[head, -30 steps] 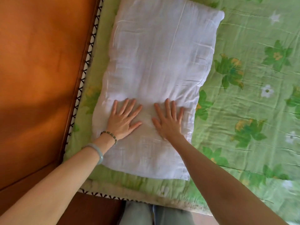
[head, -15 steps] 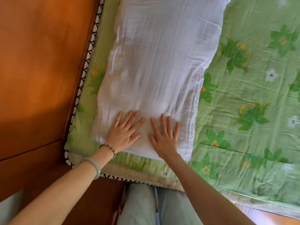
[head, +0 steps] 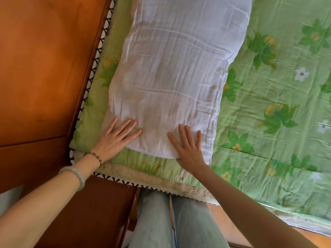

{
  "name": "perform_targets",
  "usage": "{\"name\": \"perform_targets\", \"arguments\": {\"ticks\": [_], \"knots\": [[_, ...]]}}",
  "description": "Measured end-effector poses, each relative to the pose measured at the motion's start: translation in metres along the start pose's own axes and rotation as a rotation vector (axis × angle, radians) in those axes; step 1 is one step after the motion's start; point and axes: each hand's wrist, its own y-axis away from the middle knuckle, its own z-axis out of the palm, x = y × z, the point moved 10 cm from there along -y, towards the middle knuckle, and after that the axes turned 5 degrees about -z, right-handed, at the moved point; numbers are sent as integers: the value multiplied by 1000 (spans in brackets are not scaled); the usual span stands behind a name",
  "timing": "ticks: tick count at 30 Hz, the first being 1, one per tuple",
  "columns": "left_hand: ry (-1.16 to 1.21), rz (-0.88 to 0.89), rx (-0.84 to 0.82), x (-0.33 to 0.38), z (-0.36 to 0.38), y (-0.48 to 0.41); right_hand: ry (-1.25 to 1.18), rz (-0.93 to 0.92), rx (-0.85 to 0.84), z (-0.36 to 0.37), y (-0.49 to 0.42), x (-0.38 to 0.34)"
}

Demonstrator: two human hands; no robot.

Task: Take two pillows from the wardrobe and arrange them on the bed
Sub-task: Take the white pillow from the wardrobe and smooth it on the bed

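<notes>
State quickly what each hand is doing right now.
Left hand: open, flat on the pillow.
Right hand: open, flat on the pillow.

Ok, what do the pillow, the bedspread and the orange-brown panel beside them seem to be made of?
The pillow: thin white woven cloth, probably cotton; matte and finely creased. The bedspread: printed green floral fabric with a faint sheen; the stitch lines suggest quilting. The panel: smooth lacquered wood or veneer, judging by its warm, glossy glow.
</notes>
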Motion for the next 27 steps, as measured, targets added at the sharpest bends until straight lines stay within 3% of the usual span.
{"name": "perform_targets", "arguments": {"ticks": [5,10,13,16,19,23,27], "knots": [[-36,46,10,-8,-9,12,-60,42,70,-7,10,-24],[-7,11,-123,-18,2,39,-91,29,1,-4,21,-41],[72,-10,-100,-13,-3,36,-178,80,114,-33,8,-38],[204,-127,10,-5,-20,2,-276,143,228,-62,-29,-36],[232,-281,45,-7,-27,-44,-245,180,192,-56,-78,-36],[191,-367,-58,-26,2,-54,-132,169,97,-14,-81,-20],[173,-546,-206,-80,44,1,-107,361,75,11,-25,46]]}}
